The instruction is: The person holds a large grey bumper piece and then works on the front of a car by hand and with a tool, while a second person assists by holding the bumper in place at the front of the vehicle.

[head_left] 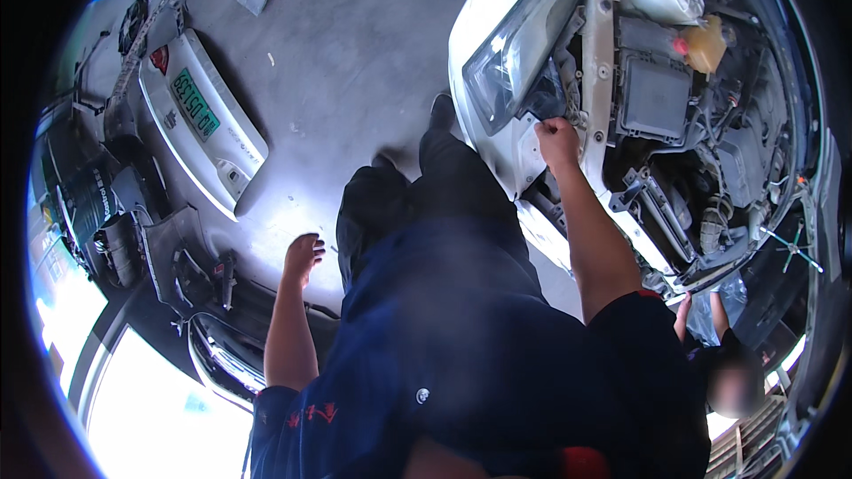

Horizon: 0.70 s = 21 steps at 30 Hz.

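Observation:
My right hand (558,142) is closed at the inner corner of a car headlight (508,75), above the upper edge of the white front bumper (524,153). Its fingers are bent together, and whatever lies between them is hidden. Away to the left, my left hand (305,255) hangs beside my leg with loosely curled fingers and nothing in it. The engine bay is exposed, showing a black lidded box (655,93) and a yellowish fluid tank (706,44) with a red cap.
On the left floor lies a white tailgate panel (226,137) with a green plate. Removed car parts (124,182) crowd the left side. Beyond the car's front, at lower right, another person's hands (683,312) are near clear plastic film (729,302). A four-way wheel wrench (792,247) is farther right.

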Motion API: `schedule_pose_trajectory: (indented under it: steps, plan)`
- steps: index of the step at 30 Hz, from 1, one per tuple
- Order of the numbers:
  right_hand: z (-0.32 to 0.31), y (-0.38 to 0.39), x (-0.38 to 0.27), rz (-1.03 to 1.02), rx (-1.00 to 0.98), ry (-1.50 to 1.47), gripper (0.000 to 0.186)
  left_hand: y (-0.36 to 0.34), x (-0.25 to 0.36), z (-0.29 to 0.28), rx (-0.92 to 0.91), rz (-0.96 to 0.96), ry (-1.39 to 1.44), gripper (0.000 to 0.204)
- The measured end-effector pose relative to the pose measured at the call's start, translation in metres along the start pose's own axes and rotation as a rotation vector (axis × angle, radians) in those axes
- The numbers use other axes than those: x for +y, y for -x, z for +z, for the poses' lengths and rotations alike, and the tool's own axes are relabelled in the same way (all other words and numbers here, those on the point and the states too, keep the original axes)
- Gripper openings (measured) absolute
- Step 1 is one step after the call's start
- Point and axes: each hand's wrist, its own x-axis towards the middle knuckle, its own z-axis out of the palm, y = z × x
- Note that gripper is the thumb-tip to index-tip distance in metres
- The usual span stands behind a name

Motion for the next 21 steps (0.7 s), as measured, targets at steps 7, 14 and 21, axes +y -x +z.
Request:
schedule_pose_trajectory:
  steps: [7, 14, 21]
  plan:
    - [-0.019, 0.001, -0.016, -0.038, -0.205, 0.126, 0.033, -0.032, 0.197, -0.002, 0.003, 0.324, -0.148, 0.031]
    - [0.002, 0.007, -0.044, 0.035, -0.089, 0.405, 0.038, -0.053, 0.352, 0.039, -0.229, 0.460, -0.439, 0.026]
    - [0.034, 0.029, -0.059, 0.251, 0.275, 0.177, 0.039, -0.160, 0.531, 0.155, -0.392, 0.528, -0.617, 0.029]
